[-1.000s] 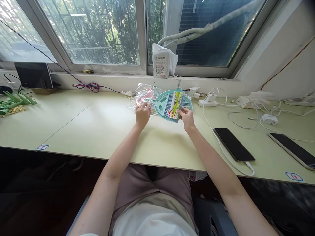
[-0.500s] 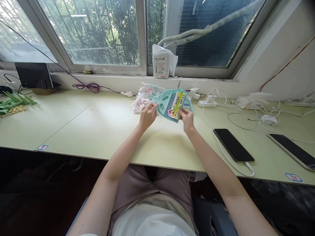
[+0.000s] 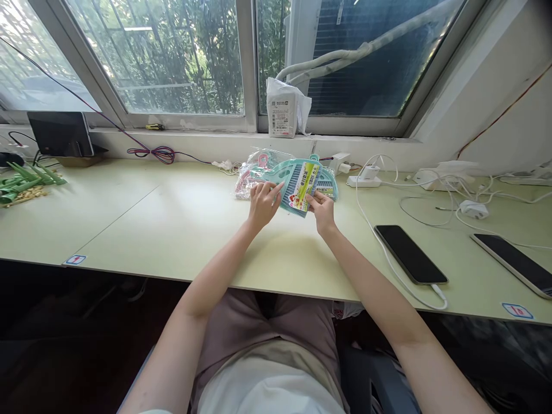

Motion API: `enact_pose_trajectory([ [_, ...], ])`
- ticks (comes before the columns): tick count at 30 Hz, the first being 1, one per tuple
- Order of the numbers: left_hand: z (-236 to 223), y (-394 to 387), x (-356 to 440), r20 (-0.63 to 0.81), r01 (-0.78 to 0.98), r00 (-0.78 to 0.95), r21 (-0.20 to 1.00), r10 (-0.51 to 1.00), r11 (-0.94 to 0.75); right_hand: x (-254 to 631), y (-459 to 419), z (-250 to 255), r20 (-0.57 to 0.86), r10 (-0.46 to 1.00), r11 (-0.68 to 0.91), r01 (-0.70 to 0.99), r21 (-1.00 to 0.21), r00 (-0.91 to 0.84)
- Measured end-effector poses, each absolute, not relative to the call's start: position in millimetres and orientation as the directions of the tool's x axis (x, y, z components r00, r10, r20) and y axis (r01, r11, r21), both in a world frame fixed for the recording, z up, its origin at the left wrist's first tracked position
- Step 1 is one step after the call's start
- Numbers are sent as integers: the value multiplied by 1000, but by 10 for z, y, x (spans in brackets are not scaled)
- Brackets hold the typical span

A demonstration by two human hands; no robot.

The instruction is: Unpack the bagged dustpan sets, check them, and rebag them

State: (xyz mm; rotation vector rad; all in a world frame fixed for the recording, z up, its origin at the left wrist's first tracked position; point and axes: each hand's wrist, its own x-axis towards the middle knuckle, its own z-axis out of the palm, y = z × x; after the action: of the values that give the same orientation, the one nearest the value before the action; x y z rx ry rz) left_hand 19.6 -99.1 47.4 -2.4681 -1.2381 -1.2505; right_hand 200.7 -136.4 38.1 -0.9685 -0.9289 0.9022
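My right hand point(image 3: 322, 210) pinches the lower right edge of a turquoise dustpan set point(image 3: 291, 179), a dustpan with a dark-bristled brush in it and a yellow-green label across. Its handle points left. Against the pan's left side lies my left hand point(image 3: 264, 204), palm down, index finger stretched out onto the pan and the other fingers loosely apart. A second turquoise dustpan set point(image 3: 328, 186) shows partly behind the first one, to the right. Pink items in clear plastic wrapping point(image 3: 245, 178) lie beyond my left hand, partly hidden.
A white power strip point(image 3: 363, 181) with cables sits right of the dustpans. Two phones, one black point(image 3: 409, 253) on a charging cable and another point(image 3: 515, 259), lie at the right. A tablet point(image 3: 60, 134) and green leaves point(image 3: 28, 179) are far left. A wrapped box point(image 3: 282, 115) stands on the sill.
The front dustpan set has shifted a little left and down with my right hand, uncovering more of the second one. My left hand has slid slightly right along it.
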Motion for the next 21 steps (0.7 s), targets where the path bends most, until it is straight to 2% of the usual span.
enact_pose_trajectory([
  [2, 502, -1024, 211, 748, 729, 150, 359, 647, -583, 2014, -1356, 368, 211, 911, 297, -208, -932, 355],
  [4, 536, -997, 209, 717, 677, -163, 581, 678, -452, 2031, -1343, 359, 204, 898, 304, -215, -928, 390],
  [6, 566, -909, 181, 556, 473, -424, 809, 715, -349, 2048, -1331, 353, 207, 884, 321, -225, -920, 418],
  [7, 575, -853, 161, 449, 339, -469, 887, 760, -315, 2054, -1327, 352, 208, 880, 330, -234, -914, 427],
  [9, 576, -749, 127, 258, 83, -373, 966, 891, -245, 2058, -1325, 352, 210, 878, 343, -259, -903, 430],
  [11, 556, -694, 127, 157, -96, -128, 981, 979, -170, 2046, -1332, 353, 209, 883, 343, -274, -898, 420],
  [13, 528, -706, 178, 170, -235, 81, 961, 982, -147, 2020, -1342, 351, 206, 891, 331, -267, -905, 405],
  [15, 496, -769, 267, 227, -366, 176, 918, 958, -150, 1985, -1351, 342, 204, 896, 319, -251, -914, 393],
  [18, 443, -900, 418, 263, -475, 209, 869, 942, -137, 1936, -1353, 320, 198, 897, 309, -242, -920, 395],
  [21, 386, -1029, 539, 278, -469, 209, 870, 938, -154, 1910, -1351, 303, 196, 895, 302, -223, -927, 400],
])
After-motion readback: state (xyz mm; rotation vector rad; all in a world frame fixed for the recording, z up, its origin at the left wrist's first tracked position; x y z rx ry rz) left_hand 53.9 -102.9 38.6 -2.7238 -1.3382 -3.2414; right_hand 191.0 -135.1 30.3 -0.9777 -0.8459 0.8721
